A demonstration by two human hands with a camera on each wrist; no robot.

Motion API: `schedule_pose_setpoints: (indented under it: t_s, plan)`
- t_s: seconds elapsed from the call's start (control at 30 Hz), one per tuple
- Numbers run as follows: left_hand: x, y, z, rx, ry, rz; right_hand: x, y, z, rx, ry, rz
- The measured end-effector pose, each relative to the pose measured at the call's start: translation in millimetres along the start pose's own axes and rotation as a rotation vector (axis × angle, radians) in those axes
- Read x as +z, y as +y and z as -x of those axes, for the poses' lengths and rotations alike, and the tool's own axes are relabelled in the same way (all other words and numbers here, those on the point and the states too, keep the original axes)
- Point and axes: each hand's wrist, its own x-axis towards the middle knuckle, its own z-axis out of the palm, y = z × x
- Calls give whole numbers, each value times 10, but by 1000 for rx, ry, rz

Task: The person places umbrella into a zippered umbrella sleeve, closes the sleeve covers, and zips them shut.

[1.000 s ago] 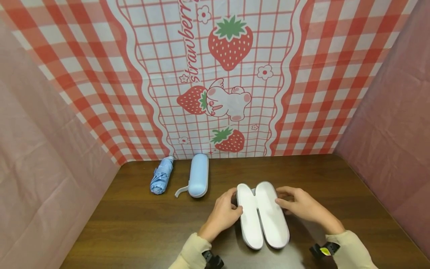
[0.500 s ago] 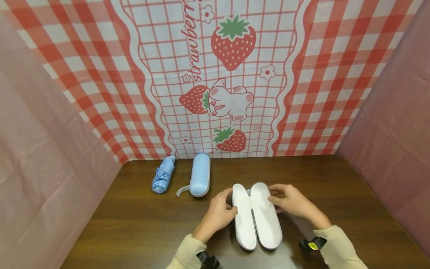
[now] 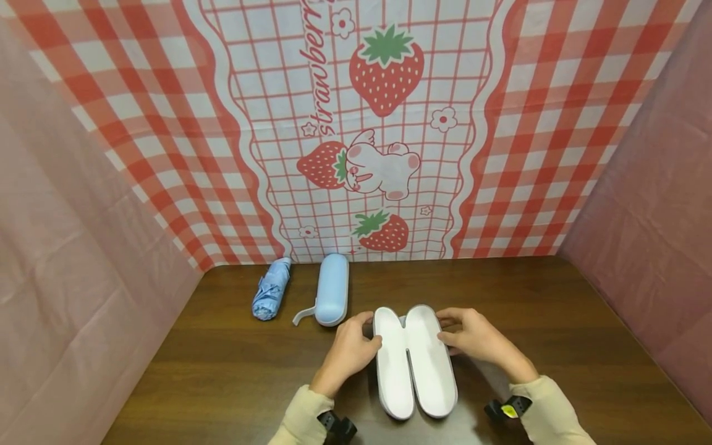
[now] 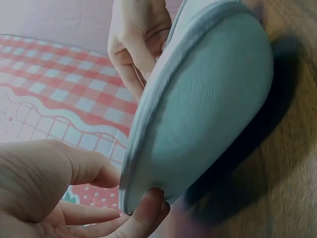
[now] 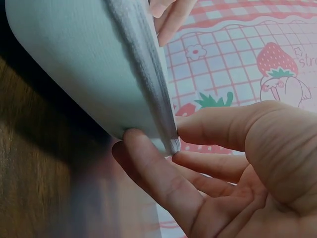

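Note:
An opened glasses case (image 3: 431, 371) with a white lining lies spread between my two hands, its rounded halves side by side and facing up. My left hand (image 3: 347, 349) pinches the outer rim of the left half, thumb at the edge and fingers under the shell. On the other side my right hand (image 3: 478, 340) grips the right half's rim in the same way. Both wrist views show the pale outer shell (image 4: 208, 104) tilted close over the wood, with a grey zipper edge (image 5: 143, 64) along it.
A closed light-blue case (image 3: 332, 290) with a wrist strap stands at the back of the wooden table (image 3: 222, 371). Left of it lies a folded blue umbrella (image 3: 271, 289). A strawberry-print cloth (image 3: 384, 167) hangs behind, with pink cloth (image 3: 639, 216) at the sides.
Both hands have carried the open case to the left, with their hold on its rims unchanged. The blue case and umbrella stay in place; the view shifted slightly at first.

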Motion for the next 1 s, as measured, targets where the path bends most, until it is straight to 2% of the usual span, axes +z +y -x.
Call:
schedule_pose_setpoints:
  t_s: [0.2,0.4,0.67,1.0]
  plan:
    - [-42,-17,0,-31,-29,1,19,-4,11,14,-20,-18]
    - [-82,-30,-13,-18,-52,5,40,-28,4,9,-32,-39]
    - [-152,-88,-34,-8,-117,-14,73,-43,-3,17,-49,-71]
    - [-255,-72,-30,5,-180,-45,109,-70,39,23,-107,-105]
